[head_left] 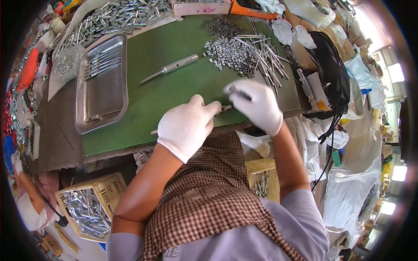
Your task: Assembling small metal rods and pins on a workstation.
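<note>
My left hand (186, 126), in a white knit glove, is closed around a slim metal rod. The rod's silver end with a hole (224, 108) sticks out past the fingertips, and its other end (154, 132) shows beyond the wrist side. Just right of that holed end is my right hand (260, 104), also gloved and slightly blurred, its fingers curled. A small dark shape shows at those fingers; what it is cannot be made out. Both hands are over the near edge of the green work mat (143, 104). Beyond them lies a metal tool with a pointed tip and round handle (174, 68).
Small silver fittings (230, 54) and thin rods (265, 58) lie piled at the far right. A steel tray (124, 87) with several assembled rods stands left. Yellow baskets (117, 185) of metal parts are below the table. A black mesh bag (331, 65) sits right; another person's arm (32, 191) shows lower left.
</note>
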Motion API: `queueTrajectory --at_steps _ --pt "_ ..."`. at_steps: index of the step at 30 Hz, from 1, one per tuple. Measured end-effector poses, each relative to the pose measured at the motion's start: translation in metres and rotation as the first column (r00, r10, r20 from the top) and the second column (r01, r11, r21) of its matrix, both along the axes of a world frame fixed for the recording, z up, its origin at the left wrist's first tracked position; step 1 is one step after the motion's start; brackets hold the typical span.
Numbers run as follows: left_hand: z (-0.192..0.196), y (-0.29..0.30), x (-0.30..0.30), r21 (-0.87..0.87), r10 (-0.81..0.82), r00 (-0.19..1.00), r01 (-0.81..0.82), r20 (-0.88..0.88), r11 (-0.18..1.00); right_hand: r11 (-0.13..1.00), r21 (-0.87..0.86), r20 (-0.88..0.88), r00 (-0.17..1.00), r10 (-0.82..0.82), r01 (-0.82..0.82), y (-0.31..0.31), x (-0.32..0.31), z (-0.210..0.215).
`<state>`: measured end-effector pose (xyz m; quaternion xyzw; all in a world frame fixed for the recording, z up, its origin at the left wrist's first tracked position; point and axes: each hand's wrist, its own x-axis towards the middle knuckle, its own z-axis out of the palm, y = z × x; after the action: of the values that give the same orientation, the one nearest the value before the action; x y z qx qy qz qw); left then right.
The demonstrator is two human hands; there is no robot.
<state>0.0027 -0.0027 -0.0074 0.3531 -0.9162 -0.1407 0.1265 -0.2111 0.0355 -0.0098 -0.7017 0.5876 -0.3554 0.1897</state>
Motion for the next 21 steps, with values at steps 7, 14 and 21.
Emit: queueTrajectory --at_steps 7,14,21 --pt "0.003 -0.001 0.000 0.040 0.009 0.999 -0.011 0.037 0.999 1.000 0.015 -0.187 0.982 -0.014 0.017 0.019 0.017 0.000" --pt "0.001 -0.001 0.000 -0.002 0.013 1.000 -0.013 0.012 1.000 0.933 -0.014 -0.310 0.885 -0.347 0.360 -0.041 -0.019 0.003" --pt "0.001 -0.001 -0.002 0.019 0.012 1.000 -0.012 -0.001 1.000 0.951 -0.036 -0.507 0.815 -0.281 0.306 -0.054 -0.017 -0.002"
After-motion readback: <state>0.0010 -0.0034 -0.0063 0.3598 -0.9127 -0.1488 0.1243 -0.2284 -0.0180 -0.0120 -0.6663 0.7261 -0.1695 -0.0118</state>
